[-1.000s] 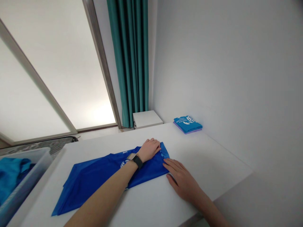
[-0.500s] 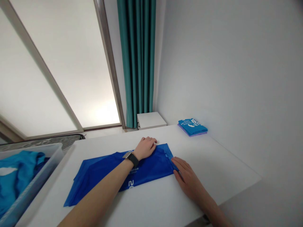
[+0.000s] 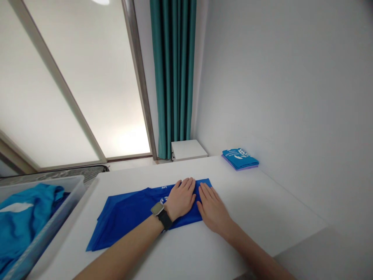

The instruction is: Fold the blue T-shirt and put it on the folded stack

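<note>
A dark blue shirt (image 3: 128,213) with white print lies folded into a long strip across the white table (image 3: 186,252). My left hand (image 3: 182,197), with a watch (image 3: 159,210) on its wrist, rests flat on the shirt right of its middle, fingers stretched out. Beside it, my right hand (image 3: 212,206) lies flat on the shirt's right end, fingers extended and pointing away from me. Both palms hide part of the cloth and its print. Neither hand grips anything that I can see.
A clear plastic bin (image 3: 76,186) at the left holds crumpled blue clothes (image 3: 26,217). At the far right of the table, against the wall, is a small stack of folded garments (image 3: 239,158). Behind the table are a white cabinet (image 3: 189,149) and a green curtain (image 3: 175,77).
My right hand has moved left from the shirt's right edge onto its top, close to my left hand. My left hand has come down flatter on the cloth. The view has shifted slightly.
</note>
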The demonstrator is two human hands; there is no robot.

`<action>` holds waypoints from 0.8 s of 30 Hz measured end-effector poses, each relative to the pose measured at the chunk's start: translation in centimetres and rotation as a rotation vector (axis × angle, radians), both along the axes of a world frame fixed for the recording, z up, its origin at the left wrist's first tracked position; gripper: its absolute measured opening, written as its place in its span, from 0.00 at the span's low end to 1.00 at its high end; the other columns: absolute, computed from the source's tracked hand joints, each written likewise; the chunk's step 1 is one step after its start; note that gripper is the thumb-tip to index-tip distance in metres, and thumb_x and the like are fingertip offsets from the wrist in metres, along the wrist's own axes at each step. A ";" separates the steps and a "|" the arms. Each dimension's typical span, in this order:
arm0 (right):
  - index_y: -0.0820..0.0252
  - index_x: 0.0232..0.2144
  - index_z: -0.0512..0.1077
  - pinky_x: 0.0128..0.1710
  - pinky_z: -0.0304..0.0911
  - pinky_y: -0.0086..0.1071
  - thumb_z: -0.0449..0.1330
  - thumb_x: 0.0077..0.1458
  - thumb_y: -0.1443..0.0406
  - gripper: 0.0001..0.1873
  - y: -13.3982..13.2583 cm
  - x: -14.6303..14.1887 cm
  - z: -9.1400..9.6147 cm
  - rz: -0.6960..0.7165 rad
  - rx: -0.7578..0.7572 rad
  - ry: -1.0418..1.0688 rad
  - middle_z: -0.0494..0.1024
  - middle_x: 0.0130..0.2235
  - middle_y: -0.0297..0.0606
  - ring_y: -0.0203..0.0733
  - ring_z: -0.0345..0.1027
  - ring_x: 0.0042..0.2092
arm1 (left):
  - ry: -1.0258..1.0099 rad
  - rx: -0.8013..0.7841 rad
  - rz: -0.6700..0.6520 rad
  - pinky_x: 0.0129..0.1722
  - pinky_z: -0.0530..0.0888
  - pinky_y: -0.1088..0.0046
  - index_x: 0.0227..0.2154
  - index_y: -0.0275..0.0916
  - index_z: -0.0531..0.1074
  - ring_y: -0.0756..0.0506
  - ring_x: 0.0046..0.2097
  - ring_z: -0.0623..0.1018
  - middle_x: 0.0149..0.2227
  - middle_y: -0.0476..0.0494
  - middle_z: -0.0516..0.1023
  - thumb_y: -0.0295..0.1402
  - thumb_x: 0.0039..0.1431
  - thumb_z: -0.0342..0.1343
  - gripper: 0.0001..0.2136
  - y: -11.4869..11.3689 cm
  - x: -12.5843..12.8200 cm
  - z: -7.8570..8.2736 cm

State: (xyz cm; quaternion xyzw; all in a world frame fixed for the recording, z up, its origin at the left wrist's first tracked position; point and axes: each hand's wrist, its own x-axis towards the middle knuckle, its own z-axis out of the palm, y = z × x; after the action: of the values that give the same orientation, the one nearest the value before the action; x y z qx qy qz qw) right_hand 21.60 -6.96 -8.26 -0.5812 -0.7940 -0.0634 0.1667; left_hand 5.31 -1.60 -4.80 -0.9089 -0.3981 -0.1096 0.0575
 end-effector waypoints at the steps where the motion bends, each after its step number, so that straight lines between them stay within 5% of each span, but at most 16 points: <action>1: 0.72 0.63 0.59 0.65 0.48 0.50 0.45 0.65 0.62 0.28 0.1 -0.2 -0.2 0.000 -0.008 -0.009 0.58 0.65 0.54 0.53 0.49 0.67 | 0.004 -0.005 0.012 0.61 0.61 0.57 0.62 0.37 0.58 0.39 0.63 0.64 0.64 0.36 0.63 0.36 0.67 0.44 0.22 -0.1 -0.2 -0.3; 7: 0.72 0.64 0.58 0.66 0.46 0.49 0.44 0.66 0.56 0.31 0.4 -0.1 -1.0 -0.018 -0.052 -0.032 0.56 0.66 0.53 0.53 0.48 0.67 | -0.016 -0.017 0.047 0.63 0.59 0.55 0.62 0.37 0.60 0.39 0.65 0.63 0.64 0.36 0.63 0.39 0.69 0.40 0.22 -0.1 -0.9 -1.9; 13: 0.69 0.64 0.58 0.66 0.44 0.50 0.43 0.66 0.55 0.31 0.3 0.0 -1.0 -0.019 -0.045 -0.035 0.57 0.66 0.52 0.52 0.47 0.68 | -0.030 -0.001 0.087 0.63 0.58 0.55 0.62 0.39 0.60 0.39 0.64 0.63 0.63 0.37 0.65 0.41 0.68 0.43 0.23 -0.5 -2.5 -0.9; 24: 0.64 0.62 0.61 0.60 0.52 0.49 0.45 0.64 0.58 0.28 3.5 -0.7 0.4 -0.029 -0.132 0.023 0.65 0.62 0.51 0.54 0.57 0.62 | -0.013 -0.024 0.486 0.51 0.65 0.59 0.50 0.41 0.70 0.38 0.52 0.70 0.49 0.38 0.73 0.37 0.64 0.46 0.15 -1.1 -15.9 1.4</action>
State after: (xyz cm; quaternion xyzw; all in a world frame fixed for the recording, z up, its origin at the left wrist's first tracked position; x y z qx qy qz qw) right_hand 20.92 -3.46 -7.85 -0.6032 -0.7858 -0.0063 0.1362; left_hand -10.64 -2.65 -3.42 -0.7864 -0.6067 -0.0937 0.0687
